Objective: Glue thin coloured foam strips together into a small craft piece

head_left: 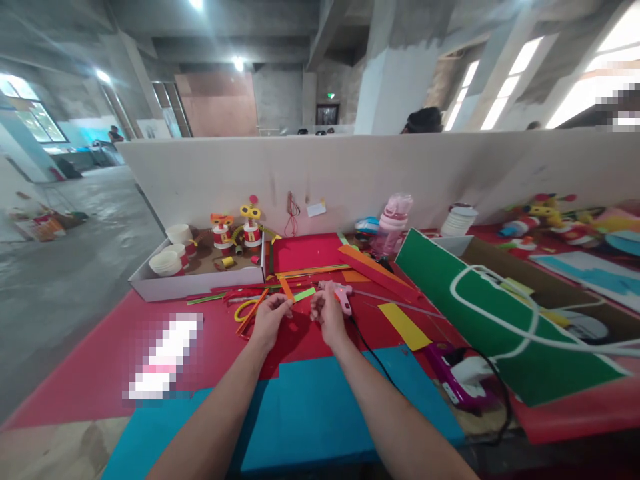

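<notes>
My left hand (273,317) is closed, thumb and fingers pinching an orange paper strip (287,290). A light green paper strip (304,295) lies between my hands, its left end against the orange one. My right hand (329,312) is curled just right of the green strip; whatever its fingers hold is hidden. Close behind it rests a pink glue gun (345,298) with a black cord. Beside my left hand are yellow-handled scissors (244,311), partly covered by another orange strip (254,312).
At the back left, a white box (200,285) holds paper cups (166,263) and robot-like figures (251,230). A green board (480,320) and white cable stand right. Blue sheets (310,400) cover the front. A yellow paper piece (404,325) and purple power strip (463,380) lie right.
</notes>
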Demonstrator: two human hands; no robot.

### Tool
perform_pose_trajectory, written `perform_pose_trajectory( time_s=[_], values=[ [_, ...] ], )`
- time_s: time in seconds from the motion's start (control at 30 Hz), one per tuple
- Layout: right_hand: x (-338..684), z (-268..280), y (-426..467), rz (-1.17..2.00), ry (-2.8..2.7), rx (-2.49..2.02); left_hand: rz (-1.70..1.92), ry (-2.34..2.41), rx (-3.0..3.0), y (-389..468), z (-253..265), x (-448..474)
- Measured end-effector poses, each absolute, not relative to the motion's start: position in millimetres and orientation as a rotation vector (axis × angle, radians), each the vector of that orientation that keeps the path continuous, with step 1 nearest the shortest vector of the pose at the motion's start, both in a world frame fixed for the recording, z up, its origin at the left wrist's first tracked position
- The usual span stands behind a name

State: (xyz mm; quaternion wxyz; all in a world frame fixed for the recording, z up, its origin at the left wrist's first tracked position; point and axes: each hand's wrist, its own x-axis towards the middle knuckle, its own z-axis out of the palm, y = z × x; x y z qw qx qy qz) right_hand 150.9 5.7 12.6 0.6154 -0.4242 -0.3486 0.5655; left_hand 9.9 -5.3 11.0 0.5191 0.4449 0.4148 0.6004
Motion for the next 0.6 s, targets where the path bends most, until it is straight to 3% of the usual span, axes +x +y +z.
perform_pose_trajectory(
  time_s=[0.2,0.33,0.6],
  values=[
    [137,10,-6,0.972,-1.362,-1.164,1.334,0.971,1.132,-9,12,11],
    [141,13,-7,0.757,-1.45,-1.175,1.352,0.987,1.171,-10,15,12],
    [147,22,-9,0.661,-1.406,-1.151,1.36,1.022,1.182,-9,20,9]
  ],
)
